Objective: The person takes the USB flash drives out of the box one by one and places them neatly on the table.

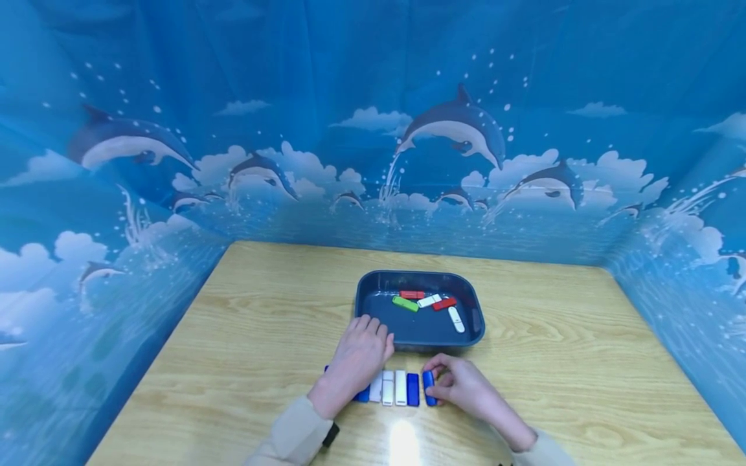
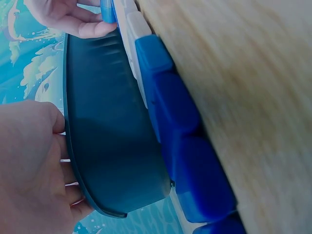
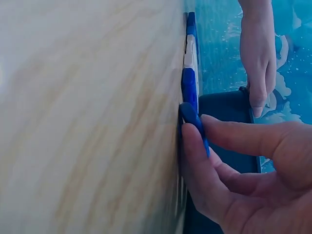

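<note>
My right hand pinches a blue USB flash drive between thumb and fingers at the right end of a row. In the right wrist view the fingertips hold this drive's long sides, close to the tabletop. The row beside it has a dark blue flash drive, a white flash drive and several more, partly hidden by my left forearm. My left hand grips the near left rim of a dark plastic tray; its fingers go over the rim in the left wrist view.
Inside the tray lie a green flash drive, two red ones, and two white ones, one being a white flash drive at the right. The wooden table is surrounded by a blue dolphin-print curtain.
</note>
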The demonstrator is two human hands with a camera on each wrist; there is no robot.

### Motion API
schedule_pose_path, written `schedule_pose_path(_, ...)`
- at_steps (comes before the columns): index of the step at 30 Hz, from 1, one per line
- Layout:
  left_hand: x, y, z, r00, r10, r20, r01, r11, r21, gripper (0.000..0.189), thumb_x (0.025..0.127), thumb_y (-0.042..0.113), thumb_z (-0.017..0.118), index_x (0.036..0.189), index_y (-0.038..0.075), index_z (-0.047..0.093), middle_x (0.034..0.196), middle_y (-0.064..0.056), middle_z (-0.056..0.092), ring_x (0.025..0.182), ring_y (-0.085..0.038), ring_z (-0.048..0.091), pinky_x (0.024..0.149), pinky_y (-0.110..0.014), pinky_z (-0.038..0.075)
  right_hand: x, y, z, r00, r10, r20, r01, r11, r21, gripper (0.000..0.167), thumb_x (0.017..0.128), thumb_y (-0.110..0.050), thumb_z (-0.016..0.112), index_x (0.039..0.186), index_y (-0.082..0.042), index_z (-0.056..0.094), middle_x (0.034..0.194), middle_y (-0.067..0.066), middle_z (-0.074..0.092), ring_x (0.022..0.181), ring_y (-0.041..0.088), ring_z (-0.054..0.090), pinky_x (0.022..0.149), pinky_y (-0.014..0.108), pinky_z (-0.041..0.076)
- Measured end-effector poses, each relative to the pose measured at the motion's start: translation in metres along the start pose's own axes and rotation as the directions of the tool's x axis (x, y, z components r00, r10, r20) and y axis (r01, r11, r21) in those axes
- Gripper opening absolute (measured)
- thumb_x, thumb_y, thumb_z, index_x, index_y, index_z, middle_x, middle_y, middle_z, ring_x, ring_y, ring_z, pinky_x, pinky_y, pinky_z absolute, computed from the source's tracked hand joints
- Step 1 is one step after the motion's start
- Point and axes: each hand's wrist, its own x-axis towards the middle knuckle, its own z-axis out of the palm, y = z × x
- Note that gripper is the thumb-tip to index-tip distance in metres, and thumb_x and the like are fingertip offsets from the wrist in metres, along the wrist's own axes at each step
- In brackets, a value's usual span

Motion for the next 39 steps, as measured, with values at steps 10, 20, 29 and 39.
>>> schedule_pose_path(10,0.0,0.0,0.001,1.0,0.0,-0.002,0.0,1.0,0.002,0.033,0.105,0.034,0.049,0.101,0.009,0.07,0.093,-0.003,0.066,0.094,-0.019,0.058,0.095,-0.037,0.049,0.003,-0.004,0.004,0.997,-0.014,-0.077,-0.004,0.975,-0.22,0.03,0.079,-0.01,0.085,0.104,-0.006,0.069,0.091,0.001,0.06,0.064,0.01,0.058,0.054,0.023,0.048)
schedule_pose_path(20,0.0,0.001,0.001,1.0,0.001,0.009,-0.001,1.0,0.005,0.033,0.106,0.034,0.048,0.102,0.009,0.07,0.094,-0.002,0.066,0.094,-0.019,0.058,0.095,-0.037,0.049,-0.004,-0.012,0.0,0.976,-0.081,-0.204,0.0,0.929,-0.37,0.016,0.084,-0.013,0.082,0.094,-0.017,0.071,0.084,-0.007,0.064,0.069,0.006,0.057,0.06,0.02,0.049)
schedule_pose_path(29,0.0,0.0,0.0,1.0,0.007,-0.001,-0.007,1.0,0.011,0.033,0.105,0.034,0.049,0.101,0.009,0.07,0.093,-0.003,0.067,0.093,-0.019,0.059,0.093,-0.036,0.05,-0.002,-0.027,-0.016,0.956,-0.138,-0.259,0.05,0.946,-0.321,0.003,0.091,-0.015,0.076,0.091,-0.016,0.073,0.078,-0.009,0.067,0.07,0.006,0.061,0.063,0.019,0.052)
schedule_pose_path(39,0.0,0.001,0.001,1.0,-0.004,0.009,0.004,1.0,0.01,0.033,0.106,0.034,0.048,0.103,0.01,0.071,0.096,-0.003,0.068,0.096,-0.02,0.059,0.095,-0.037,0.049,0.024,-0.033,-0.043,0.871,-0.268,-0.412,0.063,0.892,-0.448,0.012,0.094,-0.009,0.072,0.105,-0.007,0.074,0.089,0.004,0.069,0.067,0.01,0.062,0.06,0.024,0.053)
